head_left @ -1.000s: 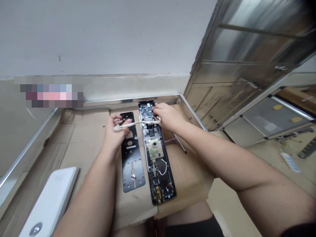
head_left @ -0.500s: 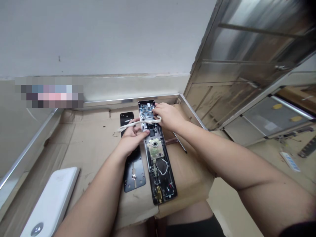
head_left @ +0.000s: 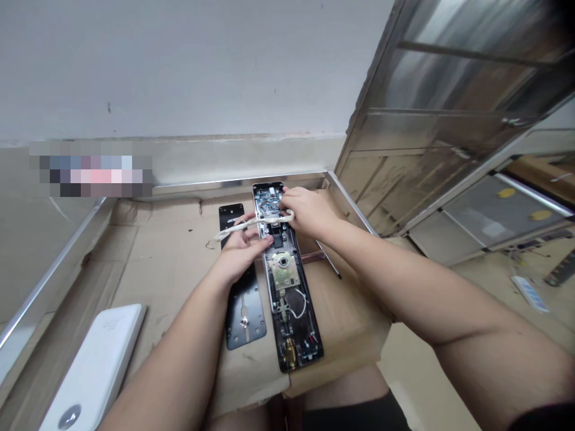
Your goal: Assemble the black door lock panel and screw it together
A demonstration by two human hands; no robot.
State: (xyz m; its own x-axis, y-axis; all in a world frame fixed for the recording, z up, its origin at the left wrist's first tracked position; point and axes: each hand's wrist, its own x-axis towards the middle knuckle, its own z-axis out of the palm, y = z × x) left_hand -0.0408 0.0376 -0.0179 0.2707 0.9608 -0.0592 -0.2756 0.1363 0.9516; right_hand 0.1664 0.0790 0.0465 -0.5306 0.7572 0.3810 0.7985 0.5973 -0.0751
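Center of frame, on cardboard (head_left: 175,269): door-lock panel (head_left: 287,269) lies lengthwise, circuit-board end pointing away, brass end toward the person.
Right hand (head_left: 308,209): curled over the panel's far end, nearer that end, pinching a white cord (head_left: 254,222).
Left hand (head_left: 245,248): half-open beside the panel, fingertips at its edge, above a black plate (head_left: 245,317); its grip on the cord is unclear.

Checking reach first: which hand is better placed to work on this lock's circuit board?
Probably the right hand: it rests on the circuit board, with the white cord beneath it. The left hand sits lower, above the black mounting plate, farther from the board.
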